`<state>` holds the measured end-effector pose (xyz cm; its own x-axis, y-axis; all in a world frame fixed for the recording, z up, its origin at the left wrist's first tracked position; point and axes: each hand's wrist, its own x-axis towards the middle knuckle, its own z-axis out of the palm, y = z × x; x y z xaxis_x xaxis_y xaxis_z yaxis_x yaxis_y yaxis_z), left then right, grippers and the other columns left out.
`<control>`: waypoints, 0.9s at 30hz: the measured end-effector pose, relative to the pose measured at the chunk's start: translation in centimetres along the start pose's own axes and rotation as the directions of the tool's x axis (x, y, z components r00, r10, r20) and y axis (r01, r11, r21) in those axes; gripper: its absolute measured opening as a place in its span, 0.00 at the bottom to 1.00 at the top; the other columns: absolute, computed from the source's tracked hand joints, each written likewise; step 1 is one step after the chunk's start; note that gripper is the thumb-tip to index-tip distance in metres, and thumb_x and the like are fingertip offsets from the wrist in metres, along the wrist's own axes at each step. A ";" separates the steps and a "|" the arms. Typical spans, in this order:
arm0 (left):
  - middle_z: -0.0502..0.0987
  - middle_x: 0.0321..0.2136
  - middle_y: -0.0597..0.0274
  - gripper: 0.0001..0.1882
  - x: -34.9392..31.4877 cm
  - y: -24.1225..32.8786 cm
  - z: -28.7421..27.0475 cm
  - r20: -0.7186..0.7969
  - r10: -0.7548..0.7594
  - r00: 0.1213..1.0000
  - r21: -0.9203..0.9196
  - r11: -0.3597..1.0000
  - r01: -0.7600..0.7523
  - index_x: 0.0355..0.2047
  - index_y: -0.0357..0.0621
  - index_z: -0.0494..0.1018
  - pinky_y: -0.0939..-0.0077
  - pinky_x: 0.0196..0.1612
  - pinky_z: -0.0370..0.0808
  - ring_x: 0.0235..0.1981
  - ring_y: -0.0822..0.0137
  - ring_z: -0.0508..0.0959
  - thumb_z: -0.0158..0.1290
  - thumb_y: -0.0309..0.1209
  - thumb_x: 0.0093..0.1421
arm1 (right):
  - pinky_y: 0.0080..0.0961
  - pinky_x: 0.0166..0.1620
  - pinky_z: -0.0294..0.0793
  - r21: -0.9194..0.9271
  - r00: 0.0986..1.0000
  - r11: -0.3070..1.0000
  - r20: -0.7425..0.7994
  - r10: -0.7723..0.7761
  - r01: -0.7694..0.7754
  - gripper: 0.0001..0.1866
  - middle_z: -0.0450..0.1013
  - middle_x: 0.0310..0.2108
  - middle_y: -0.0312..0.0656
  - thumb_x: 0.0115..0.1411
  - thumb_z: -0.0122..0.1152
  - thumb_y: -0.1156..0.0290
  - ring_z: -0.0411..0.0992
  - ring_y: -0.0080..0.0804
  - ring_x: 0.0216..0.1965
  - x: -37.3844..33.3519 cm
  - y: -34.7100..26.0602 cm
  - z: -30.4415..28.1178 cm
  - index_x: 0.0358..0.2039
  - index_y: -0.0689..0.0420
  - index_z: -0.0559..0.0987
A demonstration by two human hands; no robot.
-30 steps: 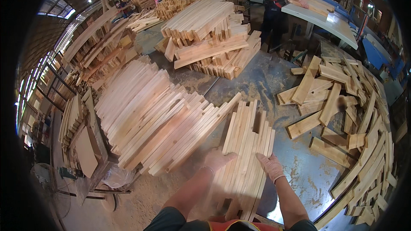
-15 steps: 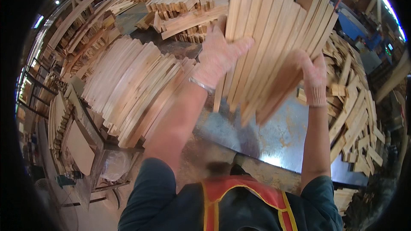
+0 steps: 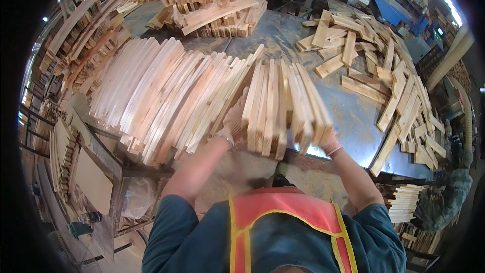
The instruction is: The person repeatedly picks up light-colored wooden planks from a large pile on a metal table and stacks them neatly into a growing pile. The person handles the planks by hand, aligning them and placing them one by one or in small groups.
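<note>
A bundle of light wooden slats stands on edge between my hands, with its end faces toward me. My left hand, in a pale glove, presses against the bundle's left side, between it and a long row of similar slats. My right hand, also gloved, grips the lower right side near the close ends. The bundle hides most of the right fingers. Next to the left hand, the last slats of the row lean over toward the bundle.
The metal table carries a loose heap of short wooden pieces on the right. Stacked boards sit at the back. A grey board leans at the left, and blue machinery stands far right.
Both hands have brought the slat bundle down from a raised, upright position to beside the row on the table. The loose heap on the right now shows more fully.
</note>
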<state>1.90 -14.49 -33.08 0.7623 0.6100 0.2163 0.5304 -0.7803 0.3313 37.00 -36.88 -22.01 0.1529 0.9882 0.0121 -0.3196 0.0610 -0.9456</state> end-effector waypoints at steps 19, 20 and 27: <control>0.79 0.54 0.52 0.28 -17.5 14.6 -14.4 0.223 -0.710 0.668 -0.028 0.681 0.732 0.58 0.47 0.76 0.51 0.56 0.76 0.52 0.46 0.79 0.60 0.48 0.63 | 0.32 0.64 0.67 -0.267 0.944 0.912 -0.201 0.263 -0.311 0.31 0.78 0.56 0.45 0.60 0.64 0.68 0.72 0.39 0.61 4.4 2.3 2.9 0.64 0.58 0.72; 0.79 0.54 0.53 0.30 -18.5 14.6 -13.5 0.283 -0.746 0.603 -0.114 0.598 0.794 0.59 0.46 0.75 0.52 0.56 0.76 0.52 0.46 0.80 0.60 0.52 0.64 | 0.31 0.64 0.67 -0.211 0.942 0.930 -0.220 0.255 -0.301 0.32 0.78 0.56 0.43 0.60 0.65 0.68 0.72 0.36 0.60 4.8 2.4 3.4 0.65 0.58 0.72; 0.80 0.54 0.56 0.42 -16.5 10.5 -5.0 0.644 -0.689 0.332 -0.738 -0.446 0.507 0.65 0.43 0.71 0.57 0.56 0.77 0.51 0.57 0.80 0.55 0.66 0.67 | 0.36 0.64 0.69 -0.119 0.888 0.889 -0.198 0.415 -0.442 0.45 0.74 0.62 0.47 0.61 0.70 0.66 0.72 0.35 0.61 5.2 1.5 2.7 0.75 0.62 0.60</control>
<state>-6.96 -32.09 -28.59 0.1268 0.6516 -0.7479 -0.1239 0.7585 0.6398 34.80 -31.23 -22.54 0.1884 0.8750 -0.4459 -0.2409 -0.3990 -0.8848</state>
